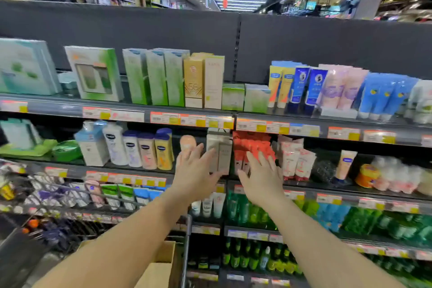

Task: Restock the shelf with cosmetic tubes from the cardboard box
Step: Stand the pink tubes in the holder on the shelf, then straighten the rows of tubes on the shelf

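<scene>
Both hands reach toward the second shelf from the top, fingers spread and straight, grasping nothing. The left hand hovers in front of 2 pale upright cartons and a peach round-capped bottle; whether its fingertips touch the cartons cannot be told. The right hand is just beside it, spread in front of a cluster of red-topped cosmetic tubes that stand at the shelf's front edge. More white and red tubes stand to the right of that cluster on the same shelf. Left of the cartons, a row of lotion bottles lines the front edge. The cardboard box sits low at the bottom of the view, between the forearms, inside a wire shopping cart parked against the shelving. Its flap stands open; its contents are not visible.
</scene>
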Motion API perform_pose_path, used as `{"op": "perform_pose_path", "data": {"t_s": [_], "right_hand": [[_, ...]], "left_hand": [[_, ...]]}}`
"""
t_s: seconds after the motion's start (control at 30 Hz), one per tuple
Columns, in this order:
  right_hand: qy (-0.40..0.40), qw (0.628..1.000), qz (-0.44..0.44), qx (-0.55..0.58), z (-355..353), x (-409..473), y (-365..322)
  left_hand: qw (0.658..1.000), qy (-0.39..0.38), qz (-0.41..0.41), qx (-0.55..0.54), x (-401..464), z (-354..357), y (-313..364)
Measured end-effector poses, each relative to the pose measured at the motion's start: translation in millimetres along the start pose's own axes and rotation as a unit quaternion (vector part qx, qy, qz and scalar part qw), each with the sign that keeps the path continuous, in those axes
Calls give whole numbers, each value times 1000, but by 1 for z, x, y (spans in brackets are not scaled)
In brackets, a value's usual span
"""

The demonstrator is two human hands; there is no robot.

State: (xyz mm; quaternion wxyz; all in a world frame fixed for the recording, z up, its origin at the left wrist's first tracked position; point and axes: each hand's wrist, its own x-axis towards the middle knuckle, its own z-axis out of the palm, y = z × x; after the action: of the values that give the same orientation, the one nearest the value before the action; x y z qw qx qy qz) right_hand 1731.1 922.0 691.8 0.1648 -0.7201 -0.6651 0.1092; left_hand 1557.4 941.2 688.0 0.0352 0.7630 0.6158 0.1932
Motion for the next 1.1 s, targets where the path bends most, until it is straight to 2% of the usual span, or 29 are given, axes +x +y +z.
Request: {"op": "perform_pose_path", "data": {"t_s": [0.17, 0.33, 0.47, 0.6, 0.8, 1.1], "right_hand": [[-51, 998, -40, -15, 64, -6, -77], [-118, 991, -54, 7, 154, -3, -164], [-161, 986, -34, 16, 242, -2, -224], [-230, 973, -6, 13, 323, -12, -259], [-284, 955, 87, 14, 390, -39, -246], [-342, 932, 119, 2, 506, -78, -197]], "left_hand": [[999, 9, -26, 29, -34, -7, -106], [997, -16, -67, 47, -72, 2, -248], [989, -71, -111, 61, -92, 21, -364], [976, -133, -170, 39, -118, 52, -447], [955, -230, -181, -47, -153, 134, -488], [875, -339, -329, -107, -221, 280, -511]]}}
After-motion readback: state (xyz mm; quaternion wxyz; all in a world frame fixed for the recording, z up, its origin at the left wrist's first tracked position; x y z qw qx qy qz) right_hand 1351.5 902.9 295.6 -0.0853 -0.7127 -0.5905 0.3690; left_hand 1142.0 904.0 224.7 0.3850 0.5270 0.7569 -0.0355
